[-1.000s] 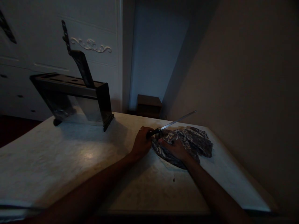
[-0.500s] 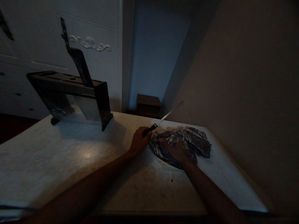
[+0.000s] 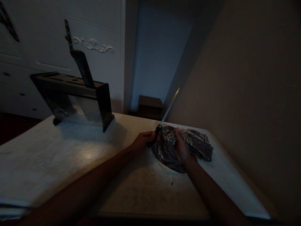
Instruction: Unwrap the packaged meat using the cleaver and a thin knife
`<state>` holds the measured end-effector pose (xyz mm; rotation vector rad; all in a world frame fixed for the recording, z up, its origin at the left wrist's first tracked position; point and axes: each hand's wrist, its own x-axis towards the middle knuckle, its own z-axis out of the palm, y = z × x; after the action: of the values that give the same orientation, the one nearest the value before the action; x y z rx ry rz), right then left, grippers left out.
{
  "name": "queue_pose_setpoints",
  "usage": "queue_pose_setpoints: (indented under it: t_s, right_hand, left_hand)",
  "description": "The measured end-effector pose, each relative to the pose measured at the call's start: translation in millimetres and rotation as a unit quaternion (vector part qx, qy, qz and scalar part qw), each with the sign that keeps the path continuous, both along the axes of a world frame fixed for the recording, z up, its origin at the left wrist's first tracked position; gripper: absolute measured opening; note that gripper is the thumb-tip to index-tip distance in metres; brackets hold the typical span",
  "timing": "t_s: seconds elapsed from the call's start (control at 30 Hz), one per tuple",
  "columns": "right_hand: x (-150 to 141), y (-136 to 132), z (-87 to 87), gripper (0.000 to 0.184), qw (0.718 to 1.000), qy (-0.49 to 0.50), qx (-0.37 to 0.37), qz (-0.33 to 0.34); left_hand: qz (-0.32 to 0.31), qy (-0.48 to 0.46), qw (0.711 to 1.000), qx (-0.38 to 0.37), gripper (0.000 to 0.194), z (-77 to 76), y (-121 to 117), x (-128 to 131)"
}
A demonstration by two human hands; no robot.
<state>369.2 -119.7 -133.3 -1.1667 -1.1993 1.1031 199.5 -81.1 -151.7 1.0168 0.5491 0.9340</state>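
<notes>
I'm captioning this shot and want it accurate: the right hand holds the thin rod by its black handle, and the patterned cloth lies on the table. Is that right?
Not quite: the head view shows the left hand holding the thin rod by its black handle. The patterned cloth does lie on the table.

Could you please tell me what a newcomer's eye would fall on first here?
Probably the slim metal rod, pointing up from its black handle in the left hand. Next might come the patterned dark cloth beside it, with the right hand on it, and the black-framed stand toward the table's far left.
</notes>
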Motion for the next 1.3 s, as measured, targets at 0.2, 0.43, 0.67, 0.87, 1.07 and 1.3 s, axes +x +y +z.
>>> queue_pose_setpoints:
  t_s: [0.2, 0.43, 0.67, 0.87, 1.07, 1.3]
  right_hand:
    - [-7, -9, 16.4, 0.084, 0.997, 0.057, -0.009, 0.053]
    - [-4, -9, 18.6, 0.077, 0.994, 0.057, -0.032, 0.085]
    - [-3, -2, 3.6, 0.057, 0.995, 0.070, -0.044, 0.064]
    - [-5, -2, 1.2, 0.048, 0.997, 0.068, -0.016, 0.015]
    - [-8, -5, 0.7, 0.028, 0.979, 0.170, -0.107, 0.023]
    - [-7, -3, -5.7, 0.035, 0.980, 0.169, -0.102, -0.022]
  left_hand:
    - [-0.051, -0.015, 0.998, -0.023, 0.049, 4.5, -7, 0]
    - [-0.058, -0.020, 0.998, -0.020, 0.053, -2.5, -4, 0]
    - [-0.038, 0.060, 0.994, 0.083, 0.055, -0.1, -3, -3]
    - [0.014, 0.105, 0.988, 0.112, 0.060, 0.5, -4, -2]
    - [0.040, 0.092, 0.987, 0.128, 0.057, -3.1, -2, -1]
    - [0.076, 0.127, 0.973, 0.178, 0.050, -11.3, 3, 0]
